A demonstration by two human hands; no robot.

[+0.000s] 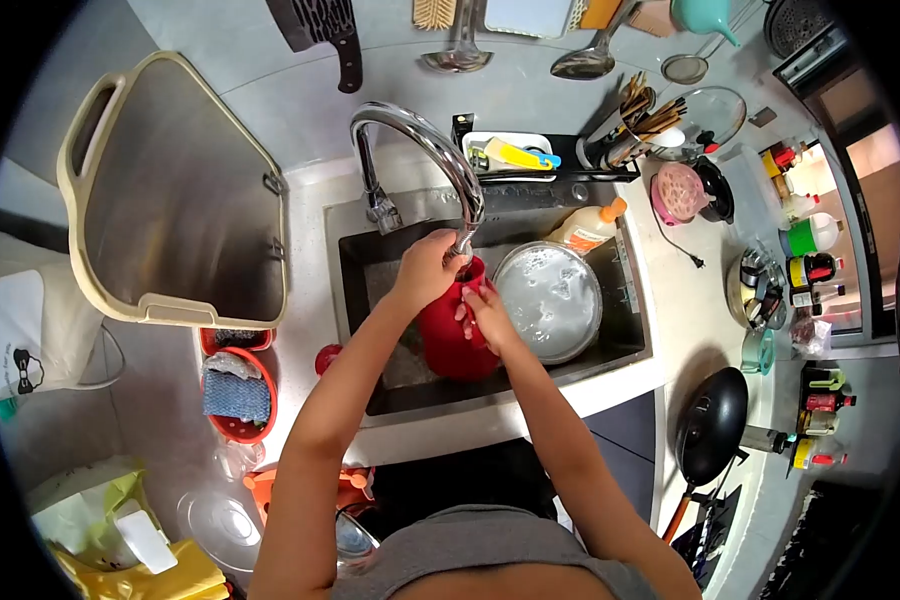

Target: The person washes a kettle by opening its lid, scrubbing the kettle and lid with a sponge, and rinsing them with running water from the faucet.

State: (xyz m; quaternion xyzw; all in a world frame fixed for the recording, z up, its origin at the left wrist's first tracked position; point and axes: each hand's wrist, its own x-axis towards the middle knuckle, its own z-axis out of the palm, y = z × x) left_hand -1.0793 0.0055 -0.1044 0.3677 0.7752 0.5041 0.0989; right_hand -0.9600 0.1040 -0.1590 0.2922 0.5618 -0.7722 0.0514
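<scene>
My left hand (432, 268) is closed around the tip of the chrome faucet (410, 118). Directly below the spout is a red bottle (454, 338) with a narrow neck, in the sink. My right hand (488, 318) grips this bottle just under its mouth, with fingers bent around it. To the right of it in the sink (370, 395), a round metal pot (548, 305) holds cloudy, foamy liquid. Behind the pot leans a bottle with an orange cap (590, 226). A small red round thing, perhaps a lid (327, 358), lies on the counter left of the sink.
A large cutting board (175, 190) stands at the left. Behind the sink are a sponge tray (510, 155) and a chopstick holder (620, 140). A knife (322, 35) and ladles hang on the wall. A black wok (710, 425) sits at the right.
</scene>
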